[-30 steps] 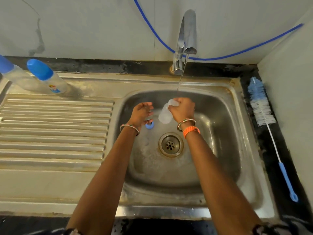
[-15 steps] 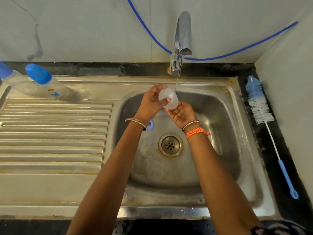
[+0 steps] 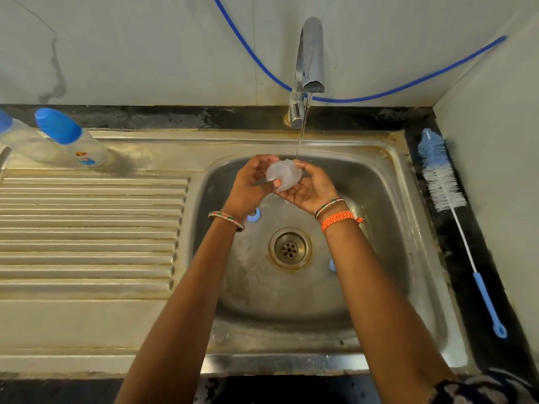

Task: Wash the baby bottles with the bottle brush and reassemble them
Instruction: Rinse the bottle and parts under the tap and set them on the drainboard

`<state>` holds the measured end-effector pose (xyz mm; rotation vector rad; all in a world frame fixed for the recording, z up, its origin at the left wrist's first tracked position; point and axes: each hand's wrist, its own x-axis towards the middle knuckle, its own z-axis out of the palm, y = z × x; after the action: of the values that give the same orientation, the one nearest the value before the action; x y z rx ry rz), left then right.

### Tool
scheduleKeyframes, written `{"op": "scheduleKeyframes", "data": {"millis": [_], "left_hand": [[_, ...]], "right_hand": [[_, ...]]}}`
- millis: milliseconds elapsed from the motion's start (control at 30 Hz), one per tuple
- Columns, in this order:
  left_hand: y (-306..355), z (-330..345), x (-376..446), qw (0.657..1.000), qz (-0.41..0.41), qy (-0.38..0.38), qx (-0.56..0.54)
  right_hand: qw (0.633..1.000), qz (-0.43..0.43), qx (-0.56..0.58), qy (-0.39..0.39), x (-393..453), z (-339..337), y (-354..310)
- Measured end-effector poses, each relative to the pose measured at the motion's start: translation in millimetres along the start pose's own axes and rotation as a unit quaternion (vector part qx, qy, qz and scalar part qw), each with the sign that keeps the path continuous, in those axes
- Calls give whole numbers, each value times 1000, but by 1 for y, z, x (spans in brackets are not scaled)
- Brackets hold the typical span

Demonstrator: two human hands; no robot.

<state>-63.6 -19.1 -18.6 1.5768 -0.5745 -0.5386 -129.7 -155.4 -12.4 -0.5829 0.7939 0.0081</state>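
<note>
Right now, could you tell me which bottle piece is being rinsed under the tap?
The clear cap, held in both hands; the two blue rings lie on the basin floor.

Pale wall – black counter – blue hose.

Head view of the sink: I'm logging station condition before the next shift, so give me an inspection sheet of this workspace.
Surface: steel sink basin, wet; ribbed drainboard to its left.
Job's things: clear bottle part under the running tap; two capped bottles on the drainboard; bottle brush lying on the right ledge, untouched; blue ring in the basin.
Clutter: nothing seen.
Hands: left hand grips the clear part; right hand cups it from below, fingers relaxed.
Cables: blue hose draped along the wall.
Surroundings: stained wall.
</note>
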Motion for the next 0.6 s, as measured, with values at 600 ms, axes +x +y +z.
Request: {"op": "scheduleKeyframes", "data": {"millis": [600], "left_hand": [[-30, 18, -11, 982, -158, 86, 54]], "right_hand": [[885, -302, -351, 51, 14, 1, 15]]}}
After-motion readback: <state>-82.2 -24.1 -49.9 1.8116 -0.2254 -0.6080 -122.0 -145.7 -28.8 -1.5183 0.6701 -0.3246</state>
